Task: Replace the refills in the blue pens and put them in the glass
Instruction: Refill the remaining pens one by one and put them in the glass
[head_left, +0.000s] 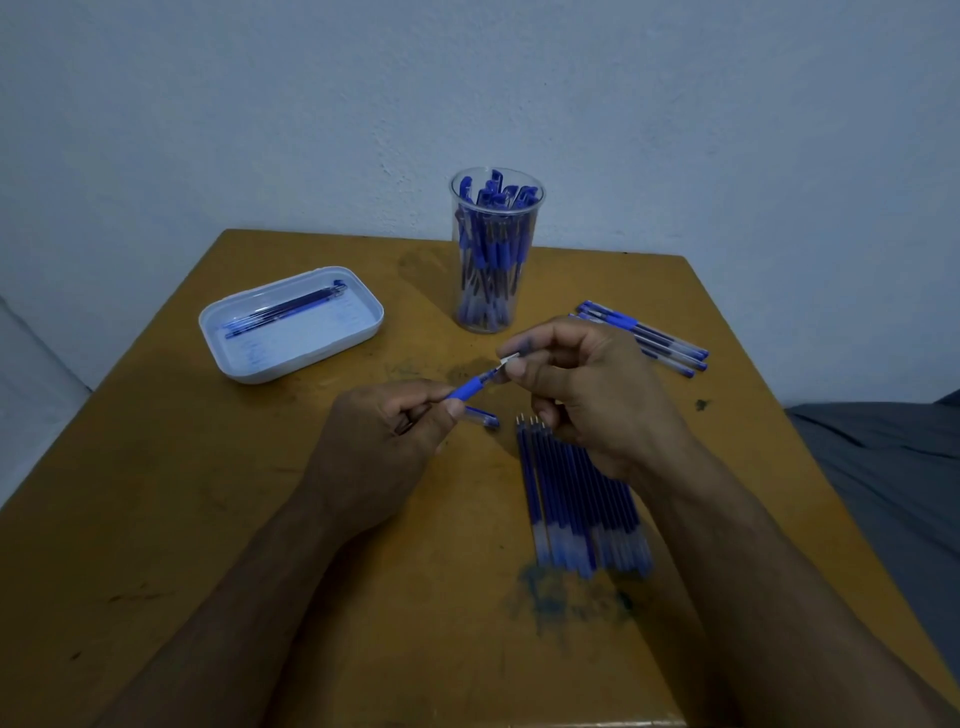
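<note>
Between the two sets of fingertips runs the pen (470, 387), its long axis slanting from the left hand (384, 447) up and away toward the right hand (582, 395). The left fingers (441, 397) are curled round the barrel just behind the blue grip, so most of the barrel is hidden in the fist. The right fingers (511, 345) pinch the pale tip end, thumb below and forefinger above; whether that piece is the nose cone or the refill's point is too small to tell. My judgement is that the tip is being unscrewed or seated, so the coming move turns on that axis: the right hand must twist or pull straight along the slant, away from the left fingers.

Just beyond the left fingertips, on the table (208, 519), lies the cap (483, 417). Under the right wrist, near side of its fingers, lies the row of refills (576, 509), points toward the fingers. Past the right knuckles lie more pens (644, 338); the glass (493, 249), already holding many, stands farther off, nearer the right hand. Well left of the fingers sits a tray (249, 364) with a few used refills (283, 312).
</note>
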